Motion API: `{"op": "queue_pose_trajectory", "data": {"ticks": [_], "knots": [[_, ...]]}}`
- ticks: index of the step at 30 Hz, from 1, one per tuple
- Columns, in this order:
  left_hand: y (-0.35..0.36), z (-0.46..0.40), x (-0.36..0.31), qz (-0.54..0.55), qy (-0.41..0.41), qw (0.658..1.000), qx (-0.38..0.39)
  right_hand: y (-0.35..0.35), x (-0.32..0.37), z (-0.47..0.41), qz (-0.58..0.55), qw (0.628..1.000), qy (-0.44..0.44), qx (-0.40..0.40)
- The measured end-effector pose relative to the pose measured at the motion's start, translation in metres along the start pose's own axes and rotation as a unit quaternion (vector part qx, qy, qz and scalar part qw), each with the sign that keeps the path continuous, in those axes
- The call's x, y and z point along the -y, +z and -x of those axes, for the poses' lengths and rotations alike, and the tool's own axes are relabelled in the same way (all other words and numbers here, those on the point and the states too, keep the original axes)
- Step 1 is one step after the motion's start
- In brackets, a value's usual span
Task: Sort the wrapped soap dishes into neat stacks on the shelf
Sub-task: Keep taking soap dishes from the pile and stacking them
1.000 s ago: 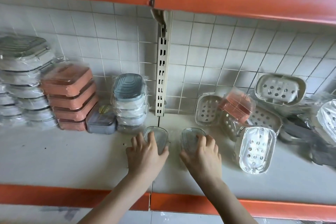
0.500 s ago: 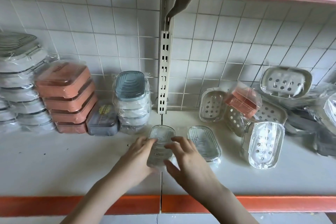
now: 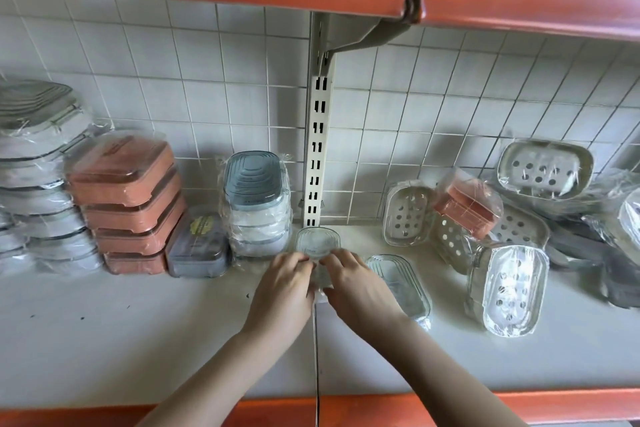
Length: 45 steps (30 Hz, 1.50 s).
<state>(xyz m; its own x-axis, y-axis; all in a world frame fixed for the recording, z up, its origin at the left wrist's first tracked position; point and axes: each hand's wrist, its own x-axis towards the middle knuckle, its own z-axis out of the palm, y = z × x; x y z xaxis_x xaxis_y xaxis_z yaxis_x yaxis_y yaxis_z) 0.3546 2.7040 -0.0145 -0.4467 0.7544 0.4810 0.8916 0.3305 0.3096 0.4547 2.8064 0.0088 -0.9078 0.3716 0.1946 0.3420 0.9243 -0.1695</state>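
Both hands meet over a clear ribbed dish (image 3: pixel 317 241) at the shelf (image 3: pixel 138 329) centre, just in front of the slotted metal upright (image 3: pixel 318 152). Left hand (image 3: pixel 282 291) and right hand (image 3: pixel 358 288): fingers curled onto the dish's near edge, grip closed on it from either side. The dish is oval, transparent, film-wrapped.

A second clear dish (image 3: pixel 403 282), same ribbed oval form, lies flat just right of the right hand.

Left side: stack of salmon rectangular boxes (image 3: pixel 126 201); grey box (image 3: pixel 199 250) beside it; stack of blue-lidded dishes (image 3: pixel 256 204); grey stack (image 3: pixel 34 180) at the far left.

Right side: loose pile of perforated dishes (image 3: pixel 509 284), glossy wrap, tilted and overlapping.
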Motion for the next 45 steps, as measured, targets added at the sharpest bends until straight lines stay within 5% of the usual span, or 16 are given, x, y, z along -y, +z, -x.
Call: {"op": "queue_pose_trajectory", "data": {"ticks": [17, 22, 28, 35, 45], "knots": [[0.001, -0.018, -0.006, -0.139, -0.024, 0.99, 0.026, 0.006, -0.003, -0.025, 0.012, 1.0, 0.025, 0.013], [-0.002, -0.015, -0.011, -0.092, -0.019, 0.995, 0.012, -0.009, -0.01, -0.011, -0.038, 0.998, 0.038, -0.017], [-0.005, 0.0, -0.037, 0.03, 0.035, 0.999, -0.01, -0.013, -0.035, 0.042, -0.072, 0.976, 0.095, -0.183], [0.026, 0.018, -0.066, 0.078, -0.002, 0.996, 0.047, 0.013, -0.05, 0.08, -0.158, 0.942, 0.239, -0.174], [0.045, 0.026, -0.066, 0.117, -0.052, 0.989, 0.067, 0.02, -0.053, 0.083, -0.173, 0.953, 0.192, -0.158]]}}
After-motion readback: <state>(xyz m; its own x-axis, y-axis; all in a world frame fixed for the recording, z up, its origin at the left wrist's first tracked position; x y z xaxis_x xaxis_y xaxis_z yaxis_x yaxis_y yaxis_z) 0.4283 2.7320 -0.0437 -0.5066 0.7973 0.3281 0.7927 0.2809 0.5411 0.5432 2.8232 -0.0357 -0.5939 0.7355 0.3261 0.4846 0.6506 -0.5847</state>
